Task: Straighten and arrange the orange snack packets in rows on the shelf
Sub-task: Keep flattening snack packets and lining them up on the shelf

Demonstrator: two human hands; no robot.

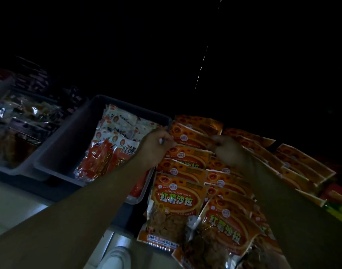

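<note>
Orange packets (pixel 180 199) lie in overlapping rows on the shelf (pixel 125 216), each row running from the near edge back into the dark, and more of them slant off to the right. Both hands reach to the far end of the left rows. The left hand (pixel 157 145) has its fingers (pixel 165 135) curled, pinching the left edge of one packet (pixel 193 139) that lies across the row near the back. The right hand (pixel 231 152) is at that packet's right edge with its fingers bent towards it, but it is dim and blurred, and I cannot tell whether they pinch it or only touch it. Just beside the rows on the left stands a grey bin (pixel 69 136) of white and red packets (pixel 116 131), its corner close to the left hand. A second bin (pixel 5 167) sits farther left. A pale shoe (pixel 118 257) shows at the bottom edge
</note>
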